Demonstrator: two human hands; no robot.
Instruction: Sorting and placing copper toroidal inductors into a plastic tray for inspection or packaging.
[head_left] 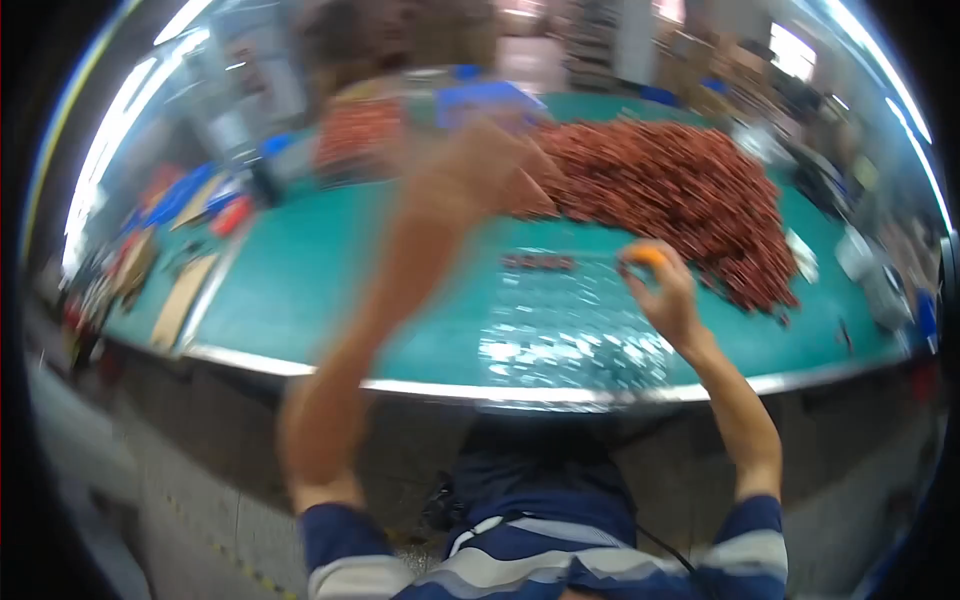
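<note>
Your left hand [485, 150] blurs near the heap of slim reddish-brown pieces [670, 195]; I cannot tell its fingers' state. Your right hand [668, 295] curls its fingers around something small and orange [648, 256], held or worn, unclear. The glossy clear plastic tray [570, 335] lies at the green tabletop's [290, 280] near edge, presumably for easy reach.

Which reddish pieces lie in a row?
The short reddish row at the far end of the shiny clear plastic; the large reddish heap is loosely piled.
</note>
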